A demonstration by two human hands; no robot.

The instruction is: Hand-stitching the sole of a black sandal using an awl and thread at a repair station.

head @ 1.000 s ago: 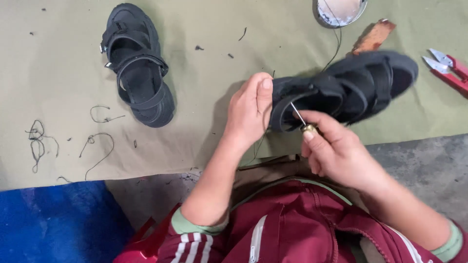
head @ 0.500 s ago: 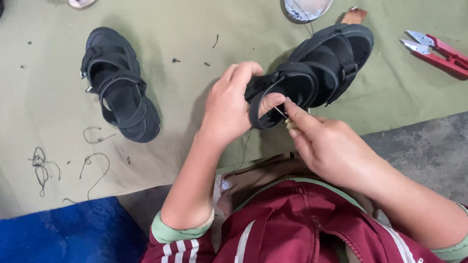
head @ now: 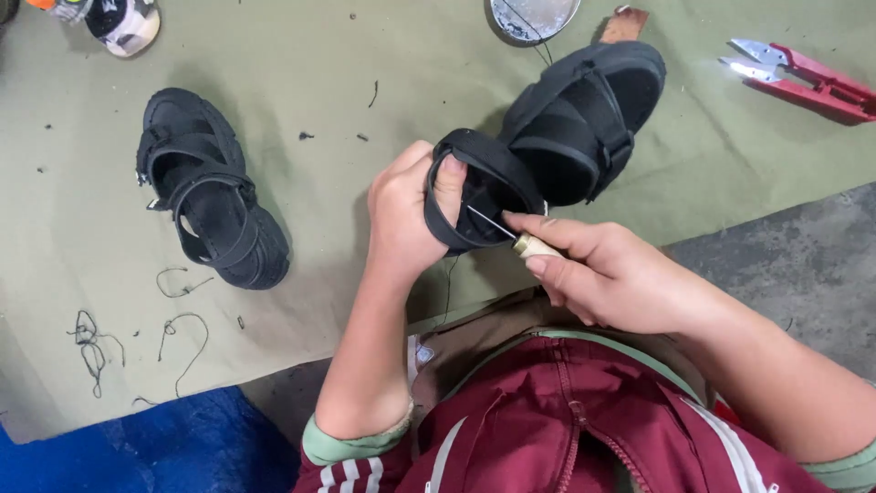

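A black strapped sandal [head: 566, 128] is tipped up over an olive cloth [head: 347, 164], heel end toward me. My left hand [head: 411, 215] grips its rear strap, thumb pressed over the strap's edge. My right hand [head: 602, 274] pinches a sewing awl [head: 511, 236] by its pale handle, and the thin metal needle points into the strap beside my left thumb. A dark thread hangs down from the sandal between my hands.
The matching black sandal [head: 210, 205] lies flat at the left. Red-handled snips [head: 803, 78] rest at the upper right, a round metal tin [head: 534, 16] at the top. Loose thread scraps [head: 128, 342] lie lower left, beside a blue sheet [head: 137, 447].
I have lifted the sandal nearer and tilted it, with my left hand shifting onto the rear strap. My right hand brought the awl's needle up against that strap.
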